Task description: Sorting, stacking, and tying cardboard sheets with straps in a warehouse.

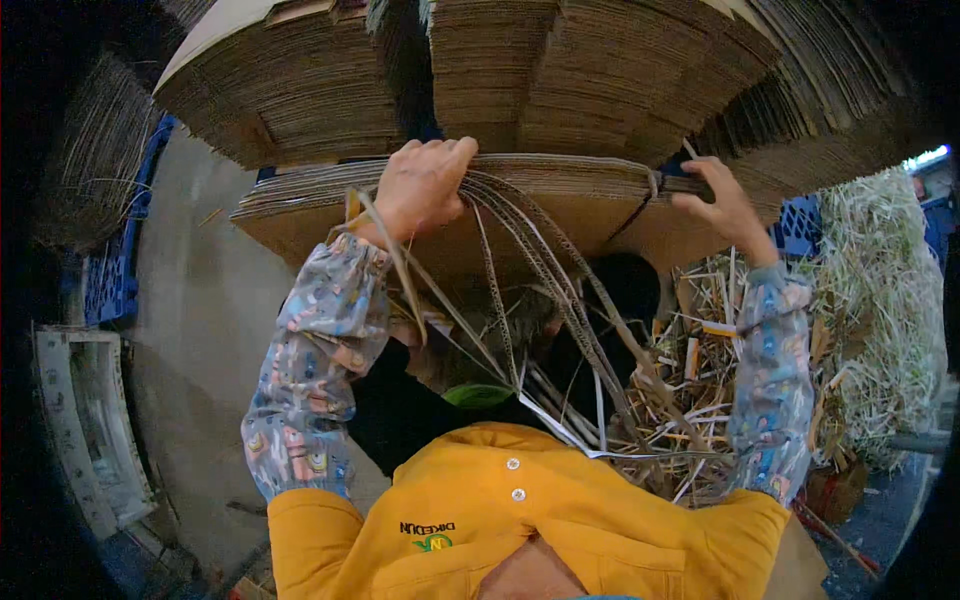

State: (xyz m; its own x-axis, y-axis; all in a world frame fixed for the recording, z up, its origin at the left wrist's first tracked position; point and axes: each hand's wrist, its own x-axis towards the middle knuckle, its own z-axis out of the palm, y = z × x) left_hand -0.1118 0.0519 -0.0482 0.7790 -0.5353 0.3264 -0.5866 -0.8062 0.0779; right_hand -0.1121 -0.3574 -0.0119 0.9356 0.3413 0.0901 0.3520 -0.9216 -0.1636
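Two hands: left hand [422,185] fingers curled, gripping cardboard strips [540,290]; right hand [722,203] fingers bent onto flat cardboard stack [560,190]. One scrap heap [690,400], right.

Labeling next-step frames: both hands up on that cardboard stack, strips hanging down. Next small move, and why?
Probably pull the left hand down and back: it grips cardboard strips trailing off the flat stack, while the right hand steadies the stack's edge.
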